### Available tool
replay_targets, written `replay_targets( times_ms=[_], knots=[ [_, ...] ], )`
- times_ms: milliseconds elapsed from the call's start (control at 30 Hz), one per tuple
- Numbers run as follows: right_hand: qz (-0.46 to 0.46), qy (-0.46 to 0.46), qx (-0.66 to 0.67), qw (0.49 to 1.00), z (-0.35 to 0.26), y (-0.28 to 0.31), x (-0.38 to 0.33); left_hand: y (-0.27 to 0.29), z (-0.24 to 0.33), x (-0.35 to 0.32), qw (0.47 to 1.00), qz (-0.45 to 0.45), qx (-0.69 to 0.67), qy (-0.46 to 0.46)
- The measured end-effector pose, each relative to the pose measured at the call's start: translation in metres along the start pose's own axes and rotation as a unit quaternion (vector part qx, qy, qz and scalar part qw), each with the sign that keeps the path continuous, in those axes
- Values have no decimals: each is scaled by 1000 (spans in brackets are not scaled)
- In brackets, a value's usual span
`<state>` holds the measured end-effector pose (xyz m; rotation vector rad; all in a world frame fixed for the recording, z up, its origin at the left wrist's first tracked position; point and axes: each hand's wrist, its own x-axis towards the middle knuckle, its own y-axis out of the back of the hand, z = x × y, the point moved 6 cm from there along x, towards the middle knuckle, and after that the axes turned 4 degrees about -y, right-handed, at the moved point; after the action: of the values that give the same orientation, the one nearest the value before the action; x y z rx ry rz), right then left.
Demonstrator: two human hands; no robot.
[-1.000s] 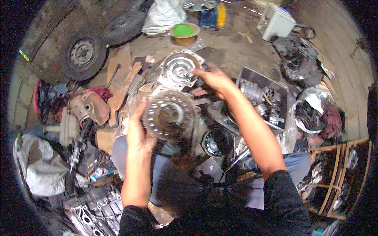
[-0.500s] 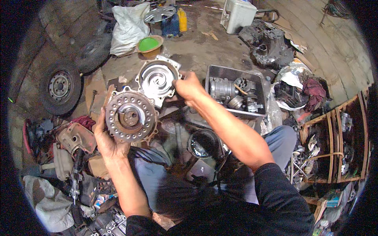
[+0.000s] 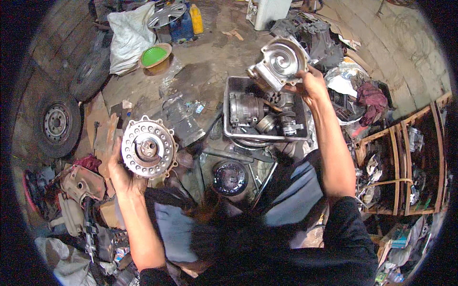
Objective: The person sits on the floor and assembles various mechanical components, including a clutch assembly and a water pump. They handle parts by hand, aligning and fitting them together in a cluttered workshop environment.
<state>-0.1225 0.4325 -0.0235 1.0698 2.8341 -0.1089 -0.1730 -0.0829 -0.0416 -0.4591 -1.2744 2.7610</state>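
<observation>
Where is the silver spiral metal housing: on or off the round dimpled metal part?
Off: the right hand holds the silver spiral metal housing, apart from the round dimpled metal part in the left hand.

From my remote post I'm seeing a wheel (image 3: 57, 123) leaning at left, a white sack (image 3: 130, 40) slumping near a brown basin (image 3: 158, 67), and a maroon cloth (image 3: 372, 106) lying near a wooden rack (image 3: 398, 159); a yellow jug (image 3: 196, 20) is standing upright.
</observation>
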Motion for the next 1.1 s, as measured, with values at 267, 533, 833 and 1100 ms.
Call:
replay_targets(
  times_ms=[267, 533, 833, 1100],
  knots=[
    [85, -89, 21, 992, 105, 111, 79, -29, -52, 20, 997, 27, 74, 22],
    [86, -201, 90, 972, 158, 131, 82, -49, -111, 30, 989, 30, 125, 69],
    [127, -225, 156, 953, 209, 141, 88, -52, -163, 24, 971, 36, 187, 144],
    [-96, -324, -175, 925, 172, 132, 50, -45, -173, 21, 968, 24, 206, 142]
  ],
)
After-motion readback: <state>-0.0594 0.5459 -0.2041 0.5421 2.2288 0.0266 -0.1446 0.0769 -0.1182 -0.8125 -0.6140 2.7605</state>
